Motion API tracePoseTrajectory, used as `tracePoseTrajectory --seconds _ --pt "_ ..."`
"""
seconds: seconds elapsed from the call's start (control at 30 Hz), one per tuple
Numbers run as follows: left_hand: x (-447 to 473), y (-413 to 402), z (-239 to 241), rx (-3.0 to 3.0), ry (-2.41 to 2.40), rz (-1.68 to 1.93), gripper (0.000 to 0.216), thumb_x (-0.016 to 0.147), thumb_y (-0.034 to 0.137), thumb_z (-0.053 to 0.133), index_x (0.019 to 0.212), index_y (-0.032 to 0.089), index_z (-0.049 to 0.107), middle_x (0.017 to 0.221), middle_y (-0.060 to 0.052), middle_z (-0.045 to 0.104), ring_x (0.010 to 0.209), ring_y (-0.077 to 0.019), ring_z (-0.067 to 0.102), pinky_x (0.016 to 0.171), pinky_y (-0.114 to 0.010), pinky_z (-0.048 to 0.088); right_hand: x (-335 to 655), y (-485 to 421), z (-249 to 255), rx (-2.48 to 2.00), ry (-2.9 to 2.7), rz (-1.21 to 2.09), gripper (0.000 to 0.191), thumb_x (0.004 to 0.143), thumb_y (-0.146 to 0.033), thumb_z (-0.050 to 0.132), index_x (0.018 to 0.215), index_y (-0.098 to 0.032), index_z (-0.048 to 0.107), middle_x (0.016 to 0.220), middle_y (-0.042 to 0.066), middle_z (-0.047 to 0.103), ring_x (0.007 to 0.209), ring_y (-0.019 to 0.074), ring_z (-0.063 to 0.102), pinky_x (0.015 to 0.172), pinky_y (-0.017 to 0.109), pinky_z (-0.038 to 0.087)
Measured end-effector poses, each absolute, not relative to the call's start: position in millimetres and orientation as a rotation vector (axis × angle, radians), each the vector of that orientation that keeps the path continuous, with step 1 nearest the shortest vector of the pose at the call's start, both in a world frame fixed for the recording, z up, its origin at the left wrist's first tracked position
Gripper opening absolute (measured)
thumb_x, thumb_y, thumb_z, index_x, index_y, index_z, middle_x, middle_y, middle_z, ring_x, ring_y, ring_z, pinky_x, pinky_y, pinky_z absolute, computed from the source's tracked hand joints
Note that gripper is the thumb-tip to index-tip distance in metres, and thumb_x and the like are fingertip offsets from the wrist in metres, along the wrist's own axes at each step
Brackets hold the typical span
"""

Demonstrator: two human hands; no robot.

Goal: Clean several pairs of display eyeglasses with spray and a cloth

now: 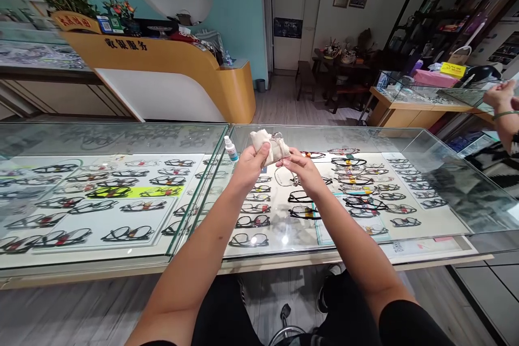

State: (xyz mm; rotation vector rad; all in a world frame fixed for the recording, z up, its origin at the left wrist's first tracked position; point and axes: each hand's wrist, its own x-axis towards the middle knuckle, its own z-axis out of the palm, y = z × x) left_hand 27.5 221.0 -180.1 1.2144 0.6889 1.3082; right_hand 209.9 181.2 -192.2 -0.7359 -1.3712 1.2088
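My left hand (252,165) is closed around a small cream cloth drawstring pouch (263,143), its thumb lying across the front. The pouch is bunched up, with a thin cord wound about its right part. At that right end, the fingers of my right hand (304,170) pinch together against the pouch and its cord. A thin pale loop hangs just below these fingers; whether it belongs to the cord I cannot tell. Both hands hover over a glass display case (292,235). Just left of my left hand stands a small white spray bottle (230,148) with a blue label.
Rows of eyeglasses (253,221) lie inside the case, and more fill the adjoining case (121,254) on the left. Beyond stands a yellow-and-white counter (235,89). At the far right, another person's hand (500,94) is raised near a smaller glass case (430,97).
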Motion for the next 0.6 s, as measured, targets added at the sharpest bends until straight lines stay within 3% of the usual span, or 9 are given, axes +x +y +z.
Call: tracePoseTrajectory --seconds 0.17,0.3,0.6 --pt "13 221 -175 1.326 0.698 1.141 0.07 0.073 0.059 0.103 0.12 0.016 0.075 0.101 -0.008 0.083 0.086 -0.0206 0.075 0.074 -0.029 0.055 212 182 -192 -0.722 -1.301 1.301 0.043 0.082 -0.069 0.092 0.088 -0.026 0.091 0.14 0.007 0.069 0.145 0.0331 0.059 0.13 0.046 0.039" --pt "17 215 -170 1.344 0.729 1.163 0.075 0.07 0.051 0.105 0.128 0.016 0.072 0.11 -0.01 0.083 0.088 -0.0214 0.077 0.078 -0.03 0.06 209 183 -195 -0.695 -1.273 1.369 0.042 0.079 -0.067 0.095 0.087 -0.026 0.089 0.134 0.007 0.071 0.139 0.0316 0.061 0.131 0.047 0.038" --pt "34 209 -174 1.33 0.82 1.398 0.072 0.067 0.063 0.102 0.112 0.016 0.072 0.098 -0.009 0.083 0.083 -0.0215 0.078 0.074 -0.03 0.061 203 179 -199 -0.673 -1.313 1.349 0.042 0.083 -0.067 0.093 0.089 -0.025 0.087 0.137 0.007 0.066 0.133 0.0279 0.061 0.122 0.042 0.046"
